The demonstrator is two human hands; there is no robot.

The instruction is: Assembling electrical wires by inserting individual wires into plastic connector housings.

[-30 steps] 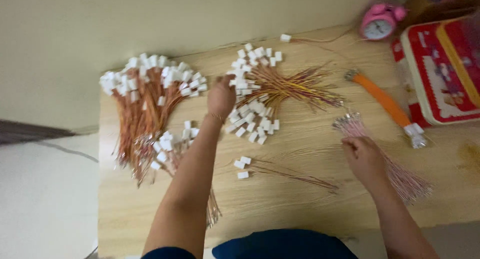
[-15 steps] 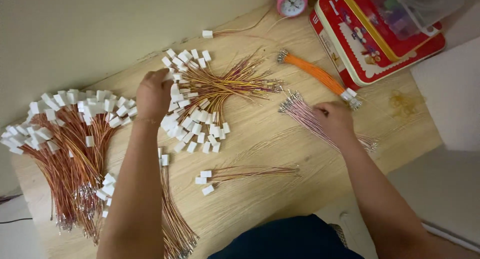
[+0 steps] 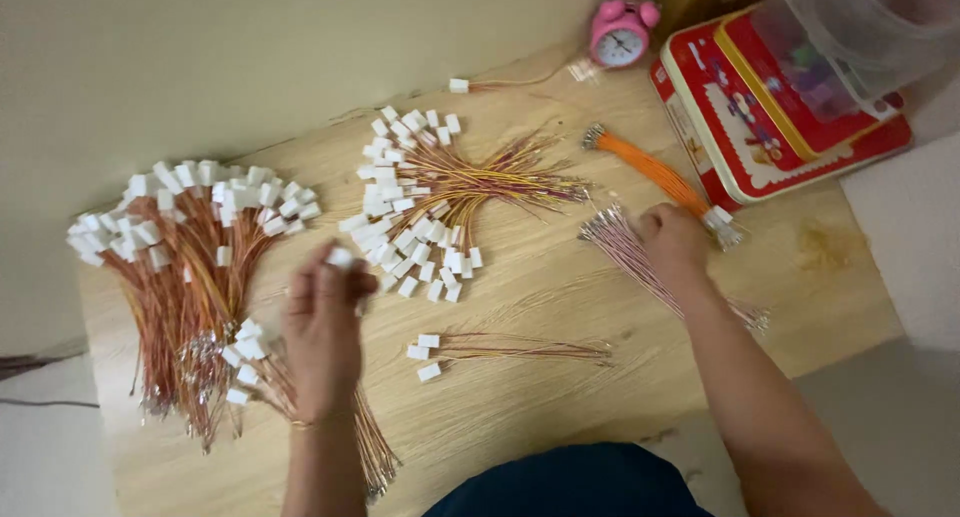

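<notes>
Fingers of my left hand (image 3: 322, 322) are pinching a white plug (image 3: 341, 258) over the worktop (image 3: 560, 397). My right hand (image 3: 672, 239) is pressing closed fingers on pink wires (image 3: 625, 245) near the orange bundle (image 3: 650, 172).

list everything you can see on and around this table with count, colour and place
table: one, light wood, fills the view
big wire bundle: one heap, reddish-brown wires with white plugs, left side
middle wire bundle: one fan, red and yellow wires with white plugs, centre back
small wire set: three white plugs on thin wires, centre front
pink wire bunch: one, pale pink, under the right hand
orange wire bunch: one, orange, right of centre
single lead: one, white plug, back edge
alarm clock: one, pink, back
tin: one, red and yellow, back right
plastic tub: one, clear, on the tin
left hand: holds a white plug
right hand: on the pink wire bunch
</notes>
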